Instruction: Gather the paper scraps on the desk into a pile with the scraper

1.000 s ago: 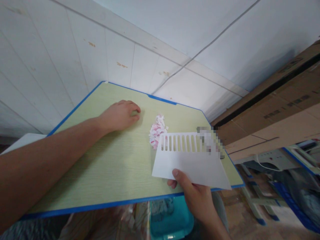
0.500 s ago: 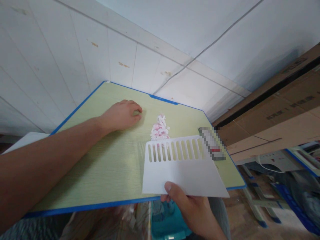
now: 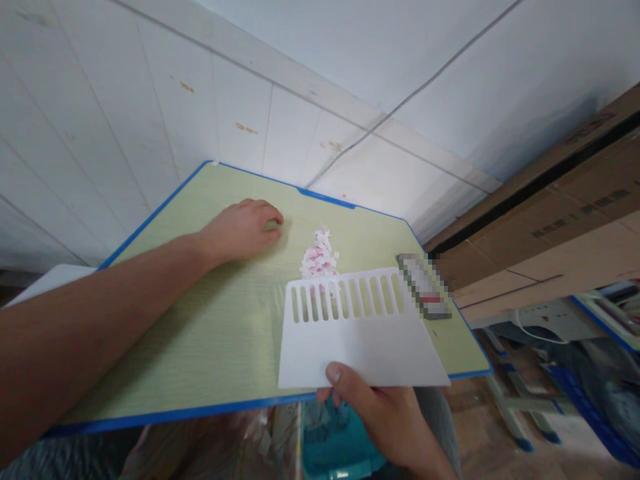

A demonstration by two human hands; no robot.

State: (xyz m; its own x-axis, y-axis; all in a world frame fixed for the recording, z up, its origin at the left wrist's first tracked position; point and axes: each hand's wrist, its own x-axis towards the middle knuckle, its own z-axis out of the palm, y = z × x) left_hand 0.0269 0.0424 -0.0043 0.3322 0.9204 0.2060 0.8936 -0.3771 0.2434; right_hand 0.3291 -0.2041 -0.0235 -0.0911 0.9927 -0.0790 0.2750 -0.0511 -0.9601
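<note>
A white flat panel (image 3: 360, 350) with a row of rounded slots along its far edge is in my right hand (image 3: 383, 417), thumb on top and fingers beneath. It is held over the near side of the pale green tabletop (image 3: 215, 340). Just past the slots lies a small heap of pink and white paper scraps (image 3: 319, 261), and part of it shows through the slots. My left hand (image 3: 245, 230) rests on the tabletop left of the heap, loosely curved, with a gap between thumb and forefinger and nothing visible in it.
A blurred-out flat object (image 3: 425, 287) lies at the table's right side. Cardboard boxes (image 3: 575, 213) stand beyond it against the white wall (image 3: 240, 73). Below the near edge is a teal bin (image 3: 337, 443). A grey cable (image 3: 425, 83) runs down the wall.
My right hand and the slotted panel have shifted slightly to the left. My left hand and the heap of scraps look unmoved.
</note>
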